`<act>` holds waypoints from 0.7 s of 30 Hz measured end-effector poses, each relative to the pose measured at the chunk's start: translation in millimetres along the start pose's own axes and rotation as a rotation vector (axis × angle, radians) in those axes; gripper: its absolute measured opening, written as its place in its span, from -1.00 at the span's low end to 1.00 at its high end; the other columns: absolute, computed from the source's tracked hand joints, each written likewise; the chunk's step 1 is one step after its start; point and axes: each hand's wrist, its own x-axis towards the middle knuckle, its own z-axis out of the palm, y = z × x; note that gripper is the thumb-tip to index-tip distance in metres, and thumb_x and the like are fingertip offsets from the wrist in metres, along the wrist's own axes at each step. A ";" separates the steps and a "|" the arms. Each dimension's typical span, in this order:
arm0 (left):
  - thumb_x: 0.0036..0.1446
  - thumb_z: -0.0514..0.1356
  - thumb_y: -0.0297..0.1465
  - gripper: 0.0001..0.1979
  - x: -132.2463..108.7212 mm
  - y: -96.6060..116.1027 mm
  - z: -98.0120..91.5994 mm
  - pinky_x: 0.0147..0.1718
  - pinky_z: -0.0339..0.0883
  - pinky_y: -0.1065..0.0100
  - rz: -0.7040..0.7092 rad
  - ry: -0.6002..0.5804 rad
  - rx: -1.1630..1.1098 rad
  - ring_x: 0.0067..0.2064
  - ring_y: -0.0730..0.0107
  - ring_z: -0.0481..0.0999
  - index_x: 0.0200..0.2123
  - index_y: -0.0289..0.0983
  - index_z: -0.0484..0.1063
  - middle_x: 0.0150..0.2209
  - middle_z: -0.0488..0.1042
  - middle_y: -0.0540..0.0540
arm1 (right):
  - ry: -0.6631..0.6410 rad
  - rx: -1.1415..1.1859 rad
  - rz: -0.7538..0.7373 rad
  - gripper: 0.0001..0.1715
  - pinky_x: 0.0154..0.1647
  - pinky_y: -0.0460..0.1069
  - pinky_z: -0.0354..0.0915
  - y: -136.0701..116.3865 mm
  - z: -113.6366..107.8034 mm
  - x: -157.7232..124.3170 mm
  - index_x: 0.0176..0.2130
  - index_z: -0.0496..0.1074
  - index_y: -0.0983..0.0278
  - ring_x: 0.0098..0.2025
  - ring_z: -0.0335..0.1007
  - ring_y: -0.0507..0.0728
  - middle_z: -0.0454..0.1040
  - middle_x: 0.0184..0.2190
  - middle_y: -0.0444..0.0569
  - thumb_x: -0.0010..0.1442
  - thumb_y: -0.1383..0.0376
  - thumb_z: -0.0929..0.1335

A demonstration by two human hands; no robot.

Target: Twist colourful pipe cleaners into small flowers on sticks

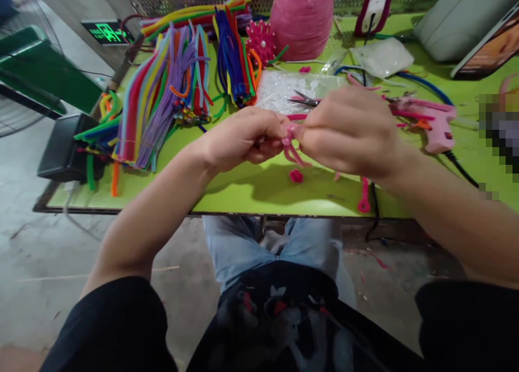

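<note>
2 bare hands are holding a small pink fuzzy piece (294, 154) above the front of a green worktop (251, 199). The left hand (243, 137) is clamping it between thumb and curled fingers, probably to keep its core steady; the right hand (348, 131) is pinching at the same point from the other side, fingers folded, although blur is obscuring the exact contact. Loose pink ends are hanging below the grip, apparently left free so that the fingers have room at the joint. Under the hands, a small bright pink knot (295, 175) is lying on the worktop, apart from them, perhaps within easy reach by design. A pink strip with a looped end (364, 196) is resting near the front edge. Just behind the hands, scissors (306, 100) are lying partly over a clear bag (279, 85), presumably kept close for trimming. A pink glue gun (440, 126) is lying to the right, its dark cord (462, 169) running off that side, which is likely keeping the cord out of the way. Bundles of coloured fuzzy sticks (135, 101) are occupying the left, seemingly grouped as stock. Behind, a beaded pink flower (261, 42) is standing beside a pink dome (302, 23).
</note>
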 end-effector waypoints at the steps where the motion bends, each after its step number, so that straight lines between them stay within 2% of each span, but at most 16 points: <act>1: -0.01 0.30 -0.43 -0.80 -0.7 -1.5 -0.7 -0.65 -0.23 0.47 0.068 0.057 0.030 -0.60 0.68 -0.04 -0.56 -0.21 0.32 -0.61 0.07 0.11 | 0.125 0.069 0.110 -0.77 -0.32 0.06 0.27 -1.3 2.2 -5.2 -0.33 0.41 0.14 -0.36 0.38 0.10 0.46 -0.43 -0.15 0.42 0.34 0.38; 3: 0.09 0.29 -0.43 -0.83 -2.6 -4.9 -1.4 -0.62 -0.19 0.43 0.208 0.138 0.129 -0.59 0.65 0.01 -0.51 -0.22 0.40 -0.62 0.12 0.11 | 0.180 0.287 0.394 -0.94 -0.29 0.05 0.34 -6.0 6.1 -12.0 -0.20 0.50 0.14 -0.35 0.45 0.09 0.54 -0.38 -0.14 0.36 0.30 0.46; 5: 0.17 0.30 -0.43 -0.82 -4.2 -8.3 -1.8 -0.59 -0.16 0.37 0.321 0.178 0.246 -0.58 0.61 0.07 -0.48 -0.23 0.44 -0.60 0.17 0.10 | 0.171 0.481 0.597 -0.90 -0.38 0.01 0.32 -11.5 9.0 -13.1 -0.21 0.53 0.15 -0.38 0.46 0.07 0.58 -0.37 -0.14 0.32 0.26 0.52; 8: 0.26 0.29 -0.47 -0.78 -5.1 -12.4 -2.9 -0.53 -0.15 0.30 0.395 0.218 0.318 -0.53 0.58 0.10 -0.46 -0.21 0.45 -0.56 0.18 0.09 | 0.121 0.625 0.742 -0.72 -0.47 -0.02 0.28 -16.1 12.3 -8.9 -0.29 0.52 0.16 -0.43 0.44 0.06 0.56 -0.43 -0.15 0.32 0.13 0.60; 10: 0.27 0.27 -0.46 -0.77 -4.8 -14.1 -3.5 -0.49 -0.11 0.28 0.415 0.237 0.363 -0.50 0.55 0.08 -0.46 -0.20 0.42 -0.56 0.15 0.09 | 0.103 0.686 0.755 -0.70 -0.47 -0.03 0.32 -16.2 14.5 -6.2 -0.30 0.53 0.17 -0.46 0.42 0.04 0.54 -0.47 -0.16 0.30 0.13 0.62; 13: 0.28 0.27 -0.42 -0.77 -5.2 -15.1 -1.7 -0.41 -0.01 0.26 0.421 0.251 0.458 -0.45 0.52 0.09 -0.45 -0.19 0.39 -0.55 0.18 0.08 | 0.138 0.742 0.740 -0.75 -0.48 -0.04 0.34 -14.3 17.6 -4.5 -0.34 0.53 0.19 -0.52 0.36 0.01 0.50 -0.52 -0.17 0.26 0.27 0.61; 17: 0.27 0.27 -0.43 -0.79 -9.0 -12.8 6.1 -0.40 0.01 0.29 0.422 0.230 0.382 -0.46 0.55 0.09 -0.43 -0.22 0.39 -0.52 0.19 0.07 | 0.119 0.736 0.749 -0.79 -0.51 -0.08 0.33 -12.5 14.6 -3.6 -0.36 0.53 0.21 -0.50 0.37 -0.01 0.51 -0.51 -0.18 0.27 0.38 0.56; 21: 0.20 0.25 -0.45 -0.82 -12.3 -4.6 12.9 -0.50 -0.06 0.42 0.233 0.214 0.203 -0.51 0.64 0.08 -0.47 -0.26 0.40 -0.55 0.19 0.08 | 0.084 0.612 0.528 -0.85 -0.43 -0.14 0.31 -13.7 1.8 -4.0 -0.30 0.60 0.23 -0.42 0.44 -0.06 0.56 -0.44 -0.25 0.33 0.44 0.50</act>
